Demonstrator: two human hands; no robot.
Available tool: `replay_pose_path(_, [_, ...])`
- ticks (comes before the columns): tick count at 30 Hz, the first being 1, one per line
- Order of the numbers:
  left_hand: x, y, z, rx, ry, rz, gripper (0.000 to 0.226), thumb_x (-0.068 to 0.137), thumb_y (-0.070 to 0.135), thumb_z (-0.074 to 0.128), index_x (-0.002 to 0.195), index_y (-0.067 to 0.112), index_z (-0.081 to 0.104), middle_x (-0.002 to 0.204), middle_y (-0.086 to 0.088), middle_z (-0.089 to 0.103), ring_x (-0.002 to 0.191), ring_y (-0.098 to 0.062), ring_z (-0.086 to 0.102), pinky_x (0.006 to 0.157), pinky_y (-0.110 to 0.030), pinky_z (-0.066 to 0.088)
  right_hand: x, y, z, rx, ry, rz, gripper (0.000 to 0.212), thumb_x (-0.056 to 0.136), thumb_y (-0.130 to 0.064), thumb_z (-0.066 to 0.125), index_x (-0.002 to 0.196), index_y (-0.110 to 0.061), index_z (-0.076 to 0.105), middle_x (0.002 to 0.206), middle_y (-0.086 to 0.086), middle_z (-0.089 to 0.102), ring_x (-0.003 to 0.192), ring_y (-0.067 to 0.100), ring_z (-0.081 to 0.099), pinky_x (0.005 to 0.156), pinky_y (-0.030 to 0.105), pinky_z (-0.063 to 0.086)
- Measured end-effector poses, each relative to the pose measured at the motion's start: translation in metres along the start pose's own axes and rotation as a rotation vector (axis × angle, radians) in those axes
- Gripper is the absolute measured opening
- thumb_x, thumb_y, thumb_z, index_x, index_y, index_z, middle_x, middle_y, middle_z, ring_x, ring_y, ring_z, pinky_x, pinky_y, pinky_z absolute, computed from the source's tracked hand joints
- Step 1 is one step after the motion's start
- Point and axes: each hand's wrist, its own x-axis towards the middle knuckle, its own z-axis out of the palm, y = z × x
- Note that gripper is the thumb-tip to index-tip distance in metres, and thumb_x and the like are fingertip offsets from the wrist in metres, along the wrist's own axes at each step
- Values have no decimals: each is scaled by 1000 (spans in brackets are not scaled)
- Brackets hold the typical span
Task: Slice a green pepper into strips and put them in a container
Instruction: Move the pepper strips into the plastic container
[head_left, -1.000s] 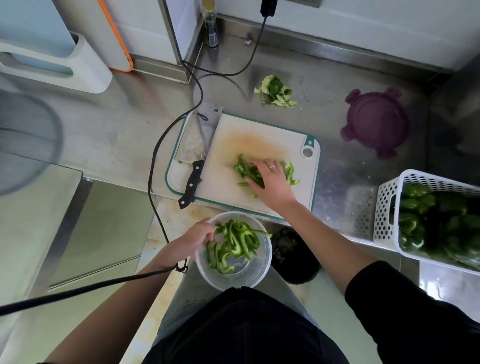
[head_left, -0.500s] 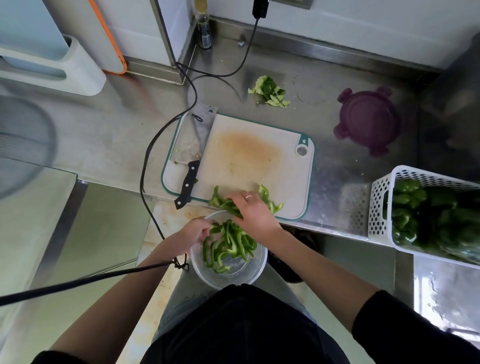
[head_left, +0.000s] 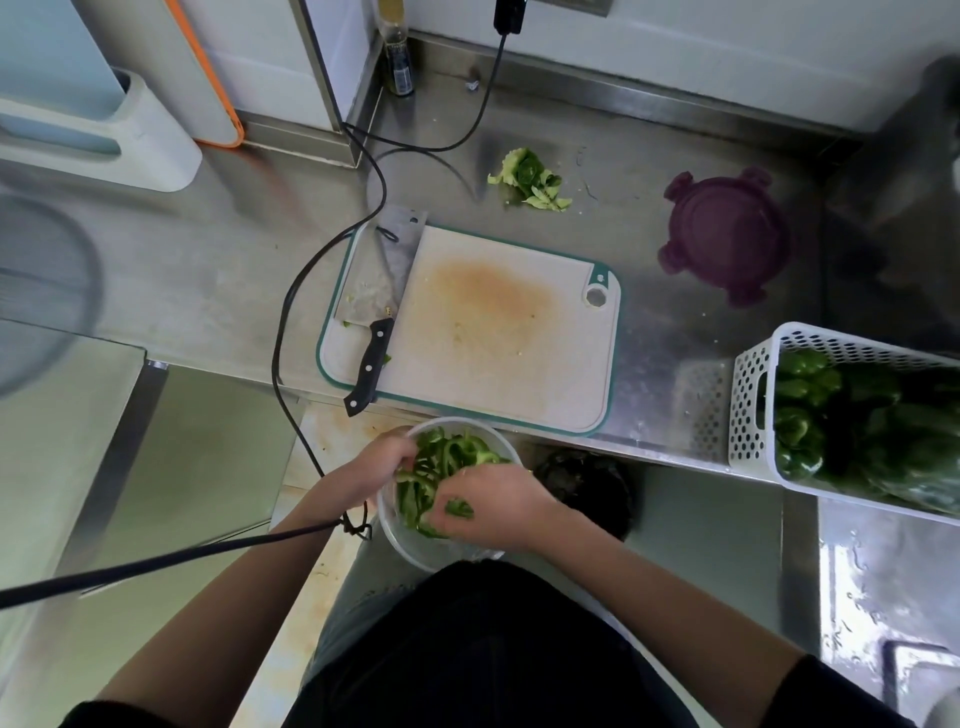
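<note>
Since the earlier frames the right hand (head_left: 488, 506) has left the cutting board (head_left: 498, 332) and come down over the container (head_left: 415, 540); the heap of pepper strips (head_left: 441, 462) that lay on the board is gone from it and now sits in the container. Board surface shows only an orange stain and small green scraps by the knife (head_left: 382, 312).

Container: clear, round, held just off the near edge of the counter (head_left: 218, 270), below the board's near rim. Left hand (head_left: 371, 467) grips its left rim, fingers curled over the edge. Right hand lies across the right side of the container, fingers bent down into the strips; a few green pieces show between them, so they appear closed loosely on strips, though the grip itself is partly hidden.

Knife: cleaver lying flat on the left part of the board, black handle pointing near, past the board's edge.

Pepper trimmings (head_left: 530, 179) on the counter beyond the board. Purple lid (head_left: 727, 234) to the far right of the board. White perforated basket (head_left: 753, 415) with whole green peppers (head_left: 805, 395) at the right. Black cable (head_left: 291, 312) runs down left of the board.
</note>
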Motion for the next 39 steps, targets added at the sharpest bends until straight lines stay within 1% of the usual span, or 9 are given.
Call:
replay_pose_path(3, [11, 5, 0, 161, 40, -63, 27, 87, -14, 37, 107, -5, 53, 73, -6, 40, 90, -23, 44, 71, -26, 36, -2, 19, -14, 134, 401, 60, 47, 90, -51, 31, 83, -18, 63, 73, -4, 64, 61, 15, 57, 56, 32, 52])
replay_pose_path(5, [13, 10, 0, 283, 30, -147, 44, 87, -13, 40, 130, -4, 44, 77, -6, 38, 96, -24, 38, 82, -32, 39, -3, 33, -16, 159, 531, 71, 27, 92, -33, 45, 91, -12, 63, 79, 0, 62, 65, 17, 56, 54, 36, 52])
replay_pose_path(9, [14, 13, -1, 294, 25, -153, 46, 86, -14, 40, 130, -5, 43, 95, -12, 43, 92, -23, 41, 90, -36, 41, 1, 17, 5, -172, 169, 168, 41, 91, -7, 45, 132, -3, 43, 128, 16, 51, 115, 33, 50, 84, 43, 48])
replay_pose_path(13, [1, 3, 1, 134, -9, -80, 36, 86, -10, 37, 119, 5, 43, 91, -12, 43, 90, -30, 50, 74, -32, 40, 3, -7, 22, 94, -54, 232, 39, 94, -12, 41, 133, -8, 42, 127, 16, 48, 113, 35, 52, 88, 39, 48])
replay_pose_path(19, [2, 4, 0, 119, -21, -66, 38, 83, -13, 37, 117, 1, 47, 88, -11, 43, 84, -23, 42, 73, -28, 35, -3, 14, 18, -54, 151, 227, 53, 90, -2, 42, 142, -10, 33, 140, 14, 41, 129, 32, 38, 102, 42, 38])
replay_pose_path(24, [0, 5, 4, 114, 1, -101, 35, 86, -13, 34, 115, 5, 41, 84, -12, 40, 94, -28, 40, 79, -34, 36, 7, 0, 26, -328, -74, 335, 64, 92, -3, 47, 146, -7, 13, 136, 28, 40, 125, 40, 37, 101, 42, 36])
replay_pose_path(32, [-6, 0, -3, -22, -41, -74, 2, 80, 6, 43, 78, 6, 42, 89, -11, 46, 75, -23, 43, 65, -29, 37, 8, 0, 11, 76, 105, 207, 41, 80, 10, 46, 115, -11, 50, 100, 13, 57, 108, 28, 46, 72, 31, 42])
replay_pose_path(37, [-10, 3, -9, 8, -75, -57, 29, 73, 5, 44, 101, 1, 51, 89, -17, 46, 77, -27, 49, 66, -31, 41, 17, 0, 19, 245, 6, 70, 54, 92, 0, 42, 138, -28, 43, 140, 6, 45, 124, 27, 45, 99, 37, 43])
replay_pose_path(39, [-13, 4, -10, 3, -82, -69, 24, 70, 5, 44, 94, 3, 49, 89, -16, 45, 82, -27, 47, 70, -33, 40, 7, 2, 11, 337, 69, 78, 54, 93, -1, 39, 138, -32, 43, 142, 3, 46, 114, 19, 56, 92, 33, 48])
